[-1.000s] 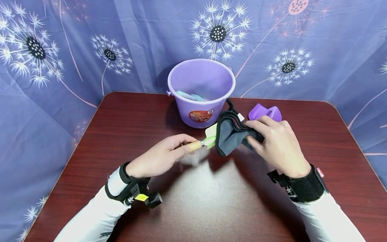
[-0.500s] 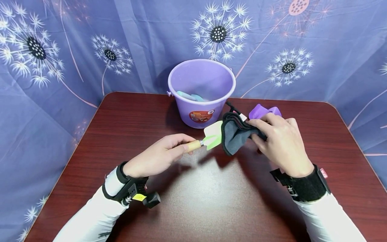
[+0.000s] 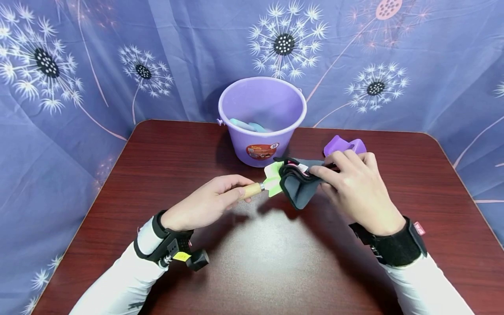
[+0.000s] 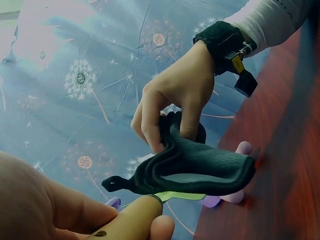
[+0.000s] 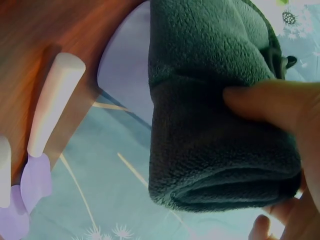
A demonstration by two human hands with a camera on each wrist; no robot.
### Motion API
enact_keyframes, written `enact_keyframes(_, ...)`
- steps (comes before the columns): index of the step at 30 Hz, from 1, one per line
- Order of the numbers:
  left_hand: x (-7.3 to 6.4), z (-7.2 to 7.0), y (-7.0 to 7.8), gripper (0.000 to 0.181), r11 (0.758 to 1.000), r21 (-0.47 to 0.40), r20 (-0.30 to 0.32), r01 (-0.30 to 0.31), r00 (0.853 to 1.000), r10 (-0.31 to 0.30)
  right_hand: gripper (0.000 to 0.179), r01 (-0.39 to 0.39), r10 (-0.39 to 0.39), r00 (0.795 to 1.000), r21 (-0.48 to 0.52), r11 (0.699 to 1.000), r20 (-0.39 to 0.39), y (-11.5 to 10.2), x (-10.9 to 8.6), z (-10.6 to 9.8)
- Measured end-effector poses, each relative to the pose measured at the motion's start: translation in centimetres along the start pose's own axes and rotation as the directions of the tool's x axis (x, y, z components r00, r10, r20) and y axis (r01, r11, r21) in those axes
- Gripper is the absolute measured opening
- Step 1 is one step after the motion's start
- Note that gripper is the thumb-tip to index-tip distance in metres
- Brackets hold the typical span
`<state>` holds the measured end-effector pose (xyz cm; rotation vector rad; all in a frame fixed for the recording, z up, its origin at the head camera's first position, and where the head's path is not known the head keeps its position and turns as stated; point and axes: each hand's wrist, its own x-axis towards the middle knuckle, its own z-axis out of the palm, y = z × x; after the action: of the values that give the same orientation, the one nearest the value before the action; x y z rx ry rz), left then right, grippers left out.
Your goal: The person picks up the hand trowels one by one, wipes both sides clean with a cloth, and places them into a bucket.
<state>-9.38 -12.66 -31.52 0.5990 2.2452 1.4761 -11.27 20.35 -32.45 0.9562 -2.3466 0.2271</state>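
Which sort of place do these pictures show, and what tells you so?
Probably an indoor corner arranged for filming handwork, though little beyond it shows: a reddish-brown table has dandelion-print fabric behind it, and a small camera is strapped at the left wrist.

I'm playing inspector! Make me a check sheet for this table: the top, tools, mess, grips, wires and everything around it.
Surface: reddish-brown table, shiny glare patch in front.
Job's things: small trowel with a wooden handle; folded dark grey cloth hides part of its green blade.
Clutter: purple bucket with pale-blue things inside; two purple-bladed tools nearby.
Grips: left grip holds the trowel's handle; right grip holds the cloth.
Cables: nothing seen.
Surroundings: blue dandelion-print fabric behind.
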Motion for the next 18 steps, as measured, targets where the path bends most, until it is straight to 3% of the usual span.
enact_keyframes(7,-0.2,-0.4,0.1,0.024,0.999,0.038,-0.012,-0.016,1.000,0.017,0.027,0.097,-0.098,0.994,0.024,0.995,0.042,-0.6,0.2,0.3)
enact_keyframes(18,-0.5,-1.3,0.6,0.025,0.998,0.047,-0.026,-0.036,0.999,0.037,0.033,0.141,-0.145,0.981,0.040,0.989,0.131,-1.0,0.2,0.2)
